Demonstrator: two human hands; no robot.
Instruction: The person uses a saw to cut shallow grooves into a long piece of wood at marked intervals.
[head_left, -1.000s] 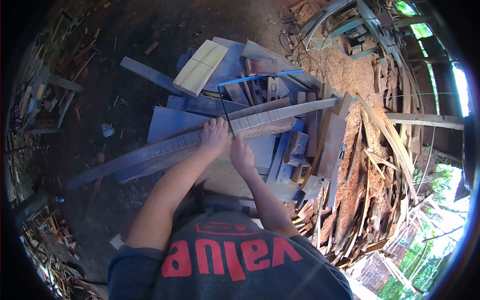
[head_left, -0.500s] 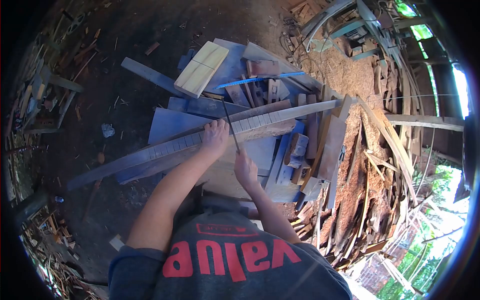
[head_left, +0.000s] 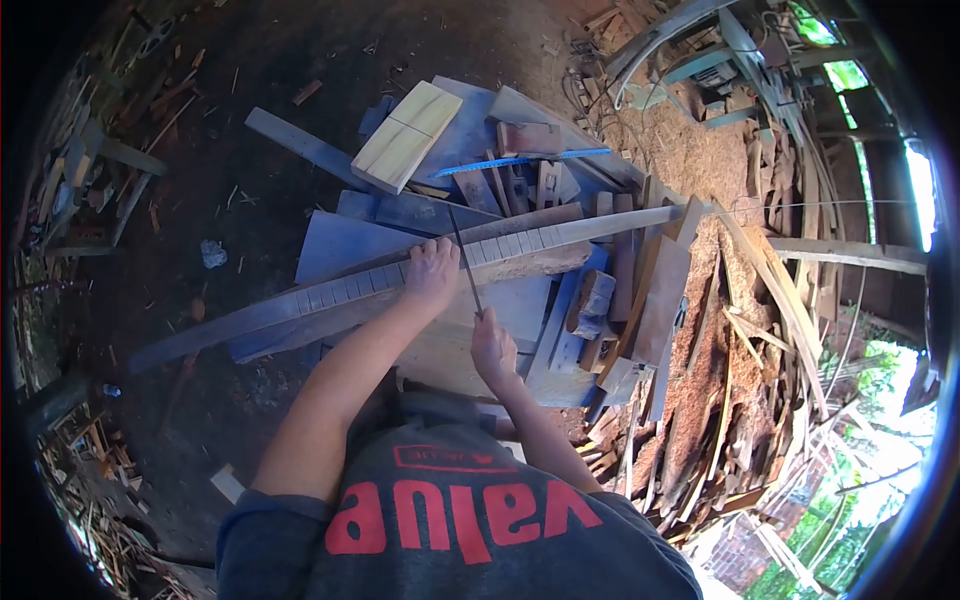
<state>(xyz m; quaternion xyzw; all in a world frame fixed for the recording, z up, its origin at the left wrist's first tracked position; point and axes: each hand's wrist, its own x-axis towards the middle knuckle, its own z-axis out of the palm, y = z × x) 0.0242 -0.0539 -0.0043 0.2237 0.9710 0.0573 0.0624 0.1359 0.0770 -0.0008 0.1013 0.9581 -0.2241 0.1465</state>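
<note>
A long, narrow wooden strip (head_left: 350,286) lies across the bench, with a row of crosswise cuts along its middle. My left hand (head_left: 433,277) is closed over the strip, fingers curled on its far side. Just right of those fingers, a thin handsaw (head_left: 466,262), seen nearly edge-on, crosses the strip. My right hand (head_left: 494,352) is wrapped around the saw's handle on the near side of the strip; the handle is mostly hidden. A rougher board (head_left: 540,262) lies along and beneath the strip.
On the bench are a pale wood block (head_left: 408,135), a blue saw blade or strip (head_left: 520,160), hand planes (head_left: 548,183) and a dark wooden block (head_left: 594,302). Boards jut past the bench edge. Offcuts and sawdust (head_left: 690,160) cover the floor at right.
My right hand has drawn the saw a little toward my body, and the blade's far tip has moved nearer the strip. My left hand stays in place on the strip.
</note>
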